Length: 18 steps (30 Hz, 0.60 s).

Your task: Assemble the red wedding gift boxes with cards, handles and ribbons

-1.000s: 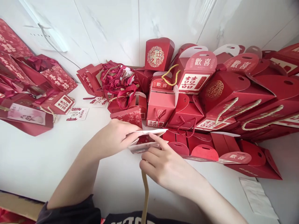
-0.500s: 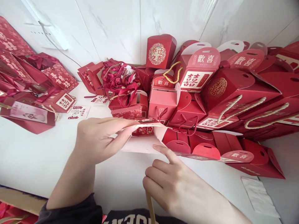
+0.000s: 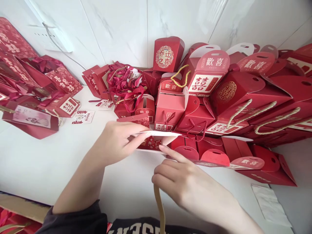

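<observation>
My left hand pinches the far wall of a paper gift box between thumb and fingers. White inside, the box is held open above the table, and red patterned boxes show through it. The pointing finger of my right hand rests at the box's near edge on the right side. The other fingers of that hand are curled round a flat gold ribbon, which hangs down towards my shirt. What the curled fingers hide of the ribbon cannot be seen.
Red gift boxes with rope handles are stacked at the right. Behind my hands lies a heap of dark red ribbons. Red bags and a printed card are at the left. A white tissue packet lies front right.
The box has tilted, so its near wall now looks thin and more red shows through the opening. My left hand has shifted slightly right. More of the gold ribbon shows below my right hand.
</observation>
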### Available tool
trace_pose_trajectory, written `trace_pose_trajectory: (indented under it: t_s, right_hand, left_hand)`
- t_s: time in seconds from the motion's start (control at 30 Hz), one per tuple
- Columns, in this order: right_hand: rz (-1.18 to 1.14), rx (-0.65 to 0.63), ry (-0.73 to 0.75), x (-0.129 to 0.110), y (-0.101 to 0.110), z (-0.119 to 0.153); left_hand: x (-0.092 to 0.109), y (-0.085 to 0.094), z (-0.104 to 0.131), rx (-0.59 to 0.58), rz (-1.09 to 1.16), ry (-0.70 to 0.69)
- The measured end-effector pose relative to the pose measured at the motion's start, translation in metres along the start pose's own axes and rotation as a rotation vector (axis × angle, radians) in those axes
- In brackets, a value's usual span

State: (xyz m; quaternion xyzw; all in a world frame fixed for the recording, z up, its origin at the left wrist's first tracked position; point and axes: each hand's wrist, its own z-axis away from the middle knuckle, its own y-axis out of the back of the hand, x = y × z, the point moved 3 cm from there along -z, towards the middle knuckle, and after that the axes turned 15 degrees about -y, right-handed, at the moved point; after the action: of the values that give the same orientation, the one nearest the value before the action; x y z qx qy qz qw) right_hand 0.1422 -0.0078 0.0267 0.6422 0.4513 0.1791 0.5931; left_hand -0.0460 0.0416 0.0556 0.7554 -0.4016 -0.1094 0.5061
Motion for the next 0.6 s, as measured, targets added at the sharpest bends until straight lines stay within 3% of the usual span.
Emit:
trace_pose_trajectory:
  t_s: [0.1, 0.2, 0.27, 0.4, 0.6]
  right_hand:
    - [-0.129, 0.081, -0.069, 0.019, 0.000, -0.003]
    - [-0.292, 0.129, -0.230, 0.042, -0.002, -0.006]
    - [-0.443, 0.113, -0.323, 0.056, -0.008, -0.008]
    - [-0.640, 0.210, -0.518, 0.073, -0.018, -0.014]
    - [-1.069, 0.489, -0.620, 0.082, -0.017, -0.013]
  left_hand:
    - [-0.021, -0.016, -0.004, -0.180, 0.122, 0.163]
    - [-0.040, -0.028, -0.006, -0.229, 0.234, 0.290]
    - [-0.046, -0.031, -0.006, -0.250, 0.286, 0.305]
    - [-0.042, -0.028, -0.005, -0.374, 0.376, 0.195]
    - [-0.023, -0.011, -0.002, -0.395, 0.217, -0.069]
